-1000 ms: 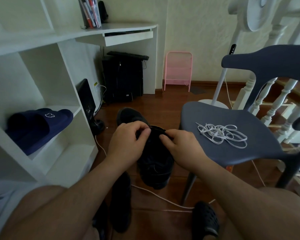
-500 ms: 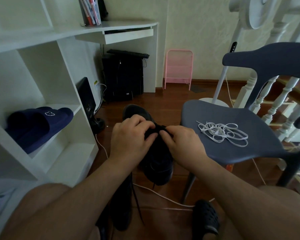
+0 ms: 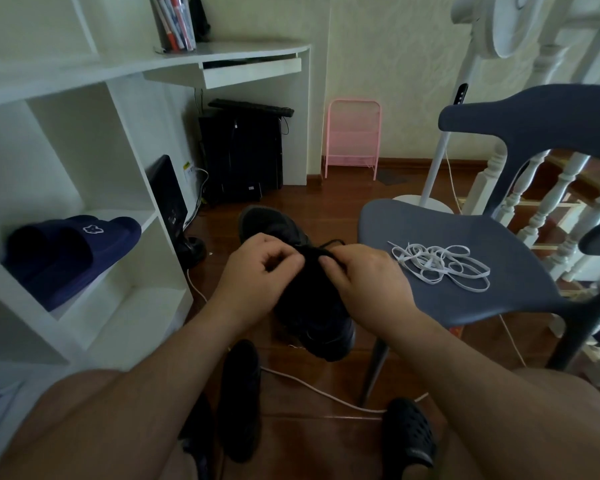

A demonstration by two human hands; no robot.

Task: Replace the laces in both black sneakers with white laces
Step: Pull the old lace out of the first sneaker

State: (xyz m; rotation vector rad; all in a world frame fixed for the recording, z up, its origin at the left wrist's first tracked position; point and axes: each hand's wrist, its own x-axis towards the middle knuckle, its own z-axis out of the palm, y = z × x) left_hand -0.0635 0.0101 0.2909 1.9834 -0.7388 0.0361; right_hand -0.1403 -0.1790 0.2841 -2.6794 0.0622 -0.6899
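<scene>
A: Head view check: any readable writing or brand?
B: None legible. The navy slipper (image 3: 80, 251) on the white shelf (image 3: 146, 216) bears a small white emblem only.
A: Grip state?
B: Left hand (image 3: 253, 278) and right hand (image 3: 364, 282) each pinch the black lace (image 3: 329, 244) atop the black sneaker (image 3: 312, 306), held above the floor. Second sneaker (image 3: 241, 396) lies below. White laces (image 3: 444, 265) lie on the grey chair (image 3: 465, 299).
A: Change versus 0.5 s ago?
B: A lace loop now stands clear above the fingers.
</scene>
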